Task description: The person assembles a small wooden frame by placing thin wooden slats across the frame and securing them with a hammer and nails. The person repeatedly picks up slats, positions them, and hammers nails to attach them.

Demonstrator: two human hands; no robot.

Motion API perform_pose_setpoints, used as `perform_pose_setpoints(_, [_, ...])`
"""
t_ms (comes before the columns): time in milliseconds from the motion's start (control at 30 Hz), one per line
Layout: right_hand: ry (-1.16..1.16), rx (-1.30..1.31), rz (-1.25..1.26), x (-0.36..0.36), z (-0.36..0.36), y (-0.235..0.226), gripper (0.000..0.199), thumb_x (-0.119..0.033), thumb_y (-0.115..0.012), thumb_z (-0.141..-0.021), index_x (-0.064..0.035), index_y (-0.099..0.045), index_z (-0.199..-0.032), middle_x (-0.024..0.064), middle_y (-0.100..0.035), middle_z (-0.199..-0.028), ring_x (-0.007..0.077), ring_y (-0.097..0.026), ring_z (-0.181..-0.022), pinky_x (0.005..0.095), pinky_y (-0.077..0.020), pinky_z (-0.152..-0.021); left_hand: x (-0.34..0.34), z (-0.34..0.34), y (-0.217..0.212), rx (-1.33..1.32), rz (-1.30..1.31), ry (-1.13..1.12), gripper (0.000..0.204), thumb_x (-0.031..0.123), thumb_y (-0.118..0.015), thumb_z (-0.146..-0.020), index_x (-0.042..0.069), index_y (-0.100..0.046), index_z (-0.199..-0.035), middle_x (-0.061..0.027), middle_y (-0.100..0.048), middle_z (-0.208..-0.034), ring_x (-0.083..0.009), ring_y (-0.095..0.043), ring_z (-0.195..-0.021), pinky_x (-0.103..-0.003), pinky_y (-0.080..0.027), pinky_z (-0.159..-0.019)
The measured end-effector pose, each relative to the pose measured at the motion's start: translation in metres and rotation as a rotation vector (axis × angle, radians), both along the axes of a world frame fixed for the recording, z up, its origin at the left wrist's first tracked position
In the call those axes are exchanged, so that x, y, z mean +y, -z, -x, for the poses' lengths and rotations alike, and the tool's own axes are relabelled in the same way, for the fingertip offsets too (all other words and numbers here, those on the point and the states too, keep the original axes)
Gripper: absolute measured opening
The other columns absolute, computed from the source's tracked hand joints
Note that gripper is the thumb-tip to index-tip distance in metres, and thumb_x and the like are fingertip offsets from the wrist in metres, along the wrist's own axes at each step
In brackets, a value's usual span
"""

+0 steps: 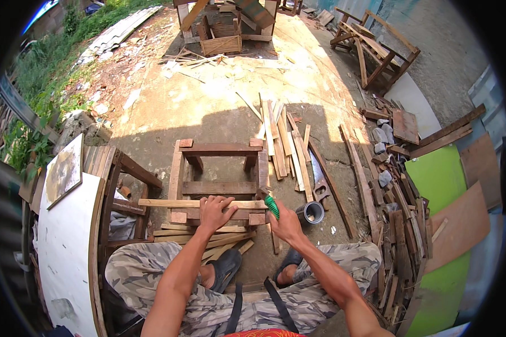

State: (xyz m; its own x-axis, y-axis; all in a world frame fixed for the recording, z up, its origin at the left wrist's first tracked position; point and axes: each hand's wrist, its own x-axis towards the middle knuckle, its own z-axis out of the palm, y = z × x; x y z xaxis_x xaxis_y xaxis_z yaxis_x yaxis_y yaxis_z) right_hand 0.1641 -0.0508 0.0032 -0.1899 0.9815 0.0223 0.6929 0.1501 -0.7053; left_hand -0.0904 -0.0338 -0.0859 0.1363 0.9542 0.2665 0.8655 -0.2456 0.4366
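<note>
A small wooden frame [219,187] of dark bars and lighter legs stands on the ground before me. Across its near end lies a pale wooden strip [168,203], sticking out past the frame on the left. My left hand [213,212] grips this strip near its middle, fingers over the top and thumb at the near side. At the strip's right end, my right hand [287,223] is closed round the green handle of what looks like a hammer [272,206]. Its dark head is small and partly unclear, close to the frame's right side.
A tin can [313,213] and a handsaw [320,188] lie right of the frame. Beyond are loose wooden strips [281,137]. Scrap wood [396,247] is piled at right; a white board [70,247] leans on a wooden stand at left. More strips [225,240] lie by my feet.
</note>
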Motion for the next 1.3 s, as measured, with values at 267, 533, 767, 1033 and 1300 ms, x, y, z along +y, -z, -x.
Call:
perform_pose_setpoints(267, [0.021, 0.176, -0.293, -0.005, -0.004, -0.019, 0.034, -0.014, -0.067, -0.093, 0.0022, -0.055, -0.119, 0.0251, -0.066, -0.091, 0.0433, -0.067, -0.078, 0.0447, -0.0508, -0.063, 0.002, -0.002, 0.001, 0.021, -0.004, -0.043, 0.035, 0.048, -0.070, -0.087, 0.021, -0.077, -0.107, 0.0001, -0.070, -0.097, -0.0199, -0.060, -0.098, -0.041, -0.036, -0.093])
perform_pose_setpoints(533, [0.069, 0.261, -0.301, -0.011, -0.003, 0.009, 0.029, -0.014, -0.067, -0.092, -0.0009, -0.057, -0.115, 0.0245, -0.066, -0.085, 0.0466, -0.066, -0.077, 0.0469, -0.0511, -0.063, 0.002, -0.001, 0.002, 0.018, -0.057, -0.041, 0.034, 0.047, -0.071, -0.086, 0.020, -0.077, -0.105, 0.0003, -0.070, -0.097, -0.0194, -0.060, -0.097, -0.040, -0.035, -0.092])
perform_pose_setpoints(767, [0.012, 0.152, -0.069, -0.001, -0.004, 0.005, 0.035, -0.017, -0.062, -0.093, -0.0046, -0.053, -0.124, 0.0279, -0.066, -0.087, 0.0498, -0.064, -0.080, 0.0528, -0.0494, -0.065, 0.002, -0.002, -0.001, 0.012, -0.024, -0.034, 0.033, 0.046, -0.071, -0.086, 0.020, -0.078, -0.105, 0.0002, -0.072, -0.096, -0.0193, -0.061, -0.095, -0.040, -0.036, -0.091])
perform_pose_setpoints(1033, [0.147, 0.076, 0.206, -0.012, 0.006, 0.011, 0.031, -0.028, -0.066, -0.094, -0.0004, -0.055, -0.104, 0.0212, -0.059, -0.071, 0.0385, -0.060, -0.062, 0.0426, -0.0460, -0.059, 0.002, -0.002, 0.000, 0.006, -0.024, -0.041, 0.033, 0.046, -0.071, -0.086, 0.020, -0.078, -0.105, 0.0005, -0.071, -0.096, -0.0194, -0.061, -0.094, -0.040, -0.036, -0.090])
perform_pose_setpoints(1300, [0.270, 0.486, -0.066, -0.010, 0.005, 0.013, 0.034, -0.025, -0.064, -0.095, 0.0011, -0.056, -0.115, 0.0157, -0.064, -0.074, 0.0275, -0.067, -0.064, 0.0401, -0.0500, -0.058, 0.001, -0.002, 0.000, 0.000, -0.029, -0.042, 0.034, 0.046, -0.071, -0.085, 0.019, -0.078, -0.105, 0.0002, -0.072, -0.096, -0.0192, -0.061, -0.093, -0.040, -0.036, -0.090])
